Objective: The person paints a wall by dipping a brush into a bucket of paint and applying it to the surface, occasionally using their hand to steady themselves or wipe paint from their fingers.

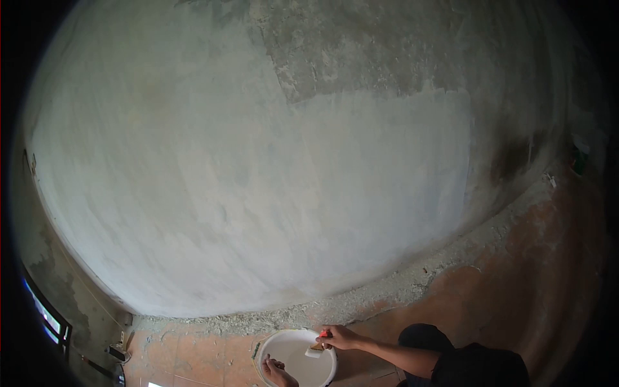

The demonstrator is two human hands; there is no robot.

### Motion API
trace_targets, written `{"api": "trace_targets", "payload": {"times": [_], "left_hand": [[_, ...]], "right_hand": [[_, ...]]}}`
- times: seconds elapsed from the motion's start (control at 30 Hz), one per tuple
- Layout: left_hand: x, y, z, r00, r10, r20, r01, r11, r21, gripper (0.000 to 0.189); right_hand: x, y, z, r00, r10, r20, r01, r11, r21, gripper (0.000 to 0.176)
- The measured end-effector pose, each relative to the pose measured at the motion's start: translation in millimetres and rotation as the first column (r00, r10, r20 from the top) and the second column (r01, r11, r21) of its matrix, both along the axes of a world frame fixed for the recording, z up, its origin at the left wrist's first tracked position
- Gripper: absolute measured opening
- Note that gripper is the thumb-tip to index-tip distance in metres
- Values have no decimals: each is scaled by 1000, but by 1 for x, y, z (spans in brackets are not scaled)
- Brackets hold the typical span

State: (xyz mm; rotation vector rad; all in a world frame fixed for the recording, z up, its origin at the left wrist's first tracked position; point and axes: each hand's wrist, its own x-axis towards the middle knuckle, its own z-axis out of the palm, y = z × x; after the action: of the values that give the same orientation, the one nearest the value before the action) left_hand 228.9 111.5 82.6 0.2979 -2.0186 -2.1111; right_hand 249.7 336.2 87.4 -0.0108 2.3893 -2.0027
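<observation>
A white bucket (333, 367) with pale liquid (300, 361) inside stands on the floor at the bottom of the head view. My right hand (338, 337) is closed around the red handle of a paintbrush (315, 351). The brush tilts down over the bucket's right side, and its bristles are coated white. Over the left part of the bucket is my left hand (277, 373), its fingers curled together. Whether anything is inside those fingers is hidden.
A wall (258, 193) fills most of the view, coated whitish, with a bare grey patch (361, 45) at the top. Flaky debris (400, 290) lies along its foot on the reddish tiled floor (477, 303). A dark phone-like object (118, 353) sits at lower left.
</observation>
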Motion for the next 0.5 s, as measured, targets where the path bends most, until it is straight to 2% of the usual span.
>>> {"api": "trace_targets", "payload": {"times": [0.03,0.07,0.13,0.17,0.23,0.27,0.33,0.37,0.4,0.43,0.47,0.5], "left_hand": [[1,0,4,999,-20,33,23,995,-94,34],[-3,-2,-2,1000,-14,28,16,996,-89,34],[-15,-6,-18,1000,-11,20,10,998,66,33],[-12,-6,-10,1000,-6,16,5,997,71,33],[-1,-4,17,999,-15,43,18,998,-60,31],[2,-3,24,999,-9,36,11,998,-56,31],[5,-3,34,998,42,51,-47,994,98,28],[-4,-11,12,998,48,43,-53,993,103,28],[-20,-24,-30,998,64,-20,-62,996,66,26],[-31,-30,-53,994,75,-82,-73,997,30,25],[-32,-29,-51,993,80,-85,-77,996,35,25],[-34,-28,-50,989,123,-80,-106,976,192,24]], "right_hand": [[-3,0,-7,1000,7,-7,-7,1000,4,27],[-6,-1,-18,998,-20,62,28,991,-132,27],[-8,-7,-38,988,-34,151,90,922,-377,25],[-6,-10,-40,989,-30,147,83,924,-373,25],[-2,-15,-38,968,-31,248,158,844,-512,24],[0,-17,-34,966,-44,255,175,836,-519,22],[2,-17,-35,956,-53,290,205,824,-527,22],[1,-18,-33,941,-66,332,246,808,-535,21],[2,-22,-27,927,-127,353,302,810,-502,22],[1,-23,-29,929,-125,347,296,814,-500,22],[1,-23,-32,938,-138,319,290,816,-501,24],[1,-23,-35,945,-149,292,284,818,-501,26]]}}
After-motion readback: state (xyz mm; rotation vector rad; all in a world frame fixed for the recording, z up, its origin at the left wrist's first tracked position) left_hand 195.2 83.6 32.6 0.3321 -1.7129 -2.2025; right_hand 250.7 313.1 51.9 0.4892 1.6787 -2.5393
